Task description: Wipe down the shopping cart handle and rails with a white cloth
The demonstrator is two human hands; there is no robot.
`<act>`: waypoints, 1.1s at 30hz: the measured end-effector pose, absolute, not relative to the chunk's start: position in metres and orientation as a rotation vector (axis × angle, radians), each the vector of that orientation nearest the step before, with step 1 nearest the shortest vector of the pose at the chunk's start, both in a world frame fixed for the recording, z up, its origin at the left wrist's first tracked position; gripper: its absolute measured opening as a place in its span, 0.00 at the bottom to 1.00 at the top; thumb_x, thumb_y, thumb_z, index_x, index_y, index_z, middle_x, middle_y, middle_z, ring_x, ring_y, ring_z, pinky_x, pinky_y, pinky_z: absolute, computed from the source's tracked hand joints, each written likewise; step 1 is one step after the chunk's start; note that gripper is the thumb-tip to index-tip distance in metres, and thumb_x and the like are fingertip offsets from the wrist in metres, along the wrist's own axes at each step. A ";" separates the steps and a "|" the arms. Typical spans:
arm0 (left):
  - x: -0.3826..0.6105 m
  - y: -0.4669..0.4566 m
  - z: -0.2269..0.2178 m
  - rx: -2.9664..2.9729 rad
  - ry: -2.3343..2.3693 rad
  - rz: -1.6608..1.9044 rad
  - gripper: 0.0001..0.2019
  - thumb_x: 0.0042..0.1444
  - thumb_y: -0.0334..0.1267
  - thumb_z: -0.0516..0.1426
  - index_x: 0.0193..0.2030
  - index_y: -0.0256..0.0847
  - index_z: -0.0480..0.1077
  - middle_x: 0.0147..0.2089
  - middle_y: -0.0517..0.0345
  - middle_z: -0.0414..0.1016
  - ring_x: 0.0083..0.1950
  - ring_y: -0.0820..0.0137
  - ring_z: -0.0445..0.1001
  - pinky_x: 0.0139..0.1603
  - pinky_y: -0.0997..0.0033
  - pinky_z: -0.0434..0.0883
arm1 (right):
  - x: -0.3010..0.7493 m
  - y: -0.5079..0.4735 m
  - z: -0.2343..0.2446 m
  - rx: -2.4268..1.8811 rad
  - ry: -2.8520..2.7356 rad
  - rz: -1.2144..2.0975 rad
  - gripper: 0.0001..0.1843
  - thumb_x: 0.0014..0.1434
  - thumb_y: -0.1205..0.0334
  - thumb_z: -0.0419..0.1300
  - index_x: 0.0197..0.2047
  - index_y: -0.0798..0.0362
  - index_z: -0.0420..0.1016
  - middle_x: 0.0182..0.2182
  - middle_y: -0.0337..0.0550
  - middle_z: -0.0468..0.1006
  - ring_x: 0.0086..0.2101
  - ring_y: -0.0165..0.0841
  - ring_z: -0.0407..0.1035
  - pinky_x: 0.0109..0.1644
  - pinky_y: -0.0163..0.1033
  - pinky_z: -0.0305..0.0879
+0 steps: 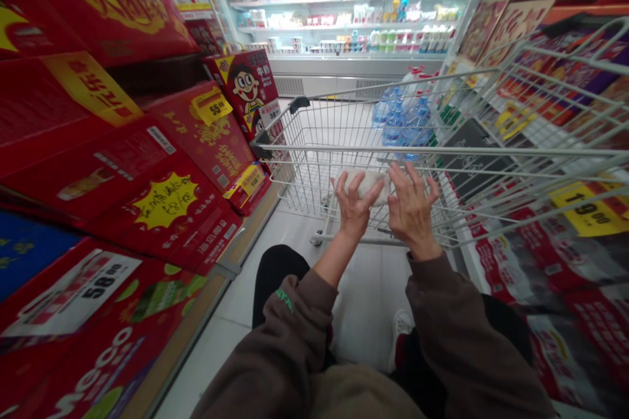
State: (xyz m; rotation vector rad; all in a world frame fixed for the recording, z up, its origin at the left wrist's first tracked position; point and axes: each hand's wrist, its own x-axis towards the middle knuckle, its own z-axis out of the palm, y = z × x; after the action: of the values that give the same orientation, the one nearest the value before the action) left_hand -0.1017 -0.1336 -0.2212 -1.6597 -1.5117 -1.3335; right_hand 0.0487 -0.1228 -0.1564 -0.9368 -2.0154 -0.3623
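Observation:
A shopping cart of thin metal wire stands across the aisle in front of my knees. Between my two hands is a pale, crumpled cloth, close to the cart's near wire side. My left hand has its fingers bent over the left part of the cloth, with the thumb pressed against it. Beside it, my right hand has its fingers spread and its palm turned down, with the index finger near the cloth's right edge. Whether the right fingertips touch the cloth or the wire I cannot make out.
Stacked red drink cartons line the left side. Shelves with packaged goods and a yellow price tag border the right. Large blue water bottles stand beyond the cart. A lit refrigerated display spans the back.

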 end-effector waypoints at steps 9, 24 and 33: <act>-0.082 -0.138 -0.209 -1.574 -1.618 -1.218 0.30 0.63 0.25 0.61 0.64 0.66 0.73 0.73 0.53 0.67 0.82 0.48 0.48 0.75 0.20 0.39 | 0.077 -0.118 -0.157 -0.930 -1.829 -0.441 0.28 0.73 0.56 0.43 0.72 0.50 0.63 0.68 0.53 0.70 0.71 0.46 0.58 0.71 0.57 0.47; -0.062 -0.134 -0.195 -1.660 -1.518 -1.111 0.34 0.65 0.27 0.60 0.73 0.65 0.62 0.82 0.57 0.48 0.83 0.48 0.37 0.77 0.33 0.56 | 0.086 -0.114 -0.150 -1.051 -1.990 -0.392 0.30 0.74 0.55 0.38 0.74 0.47 0.60 0.69 0.48 0.70 0.71 0.45 0.55 0.66 0.53 0.44; -0.056 -0.147 -0.224 -1.660 -1.540 -1.084 0.29 0.64 0.27 0.62 0.67 0.62 0.71 0.75 0.54 0.67 0.82 0.53 0.49 0.77 0.39 0.60 | 0.099 -0.115 -0.138 -0.965 -2.016 -0.305 0.30 0.74 0.55 0.37 0.75 0.49 0.53 0.66 0.50 0.73 0.68 0.43 0.62 0.66 0.51 0.46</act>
State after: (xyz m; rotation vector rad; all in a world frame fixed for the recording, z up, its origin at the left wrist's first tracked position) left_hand -0.0559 -0.1470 -0.2240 -1.6603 -1.5400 -1.0839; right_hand 0.0987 -0.1149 -0.1377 -0.9645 -2.0165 -0.3047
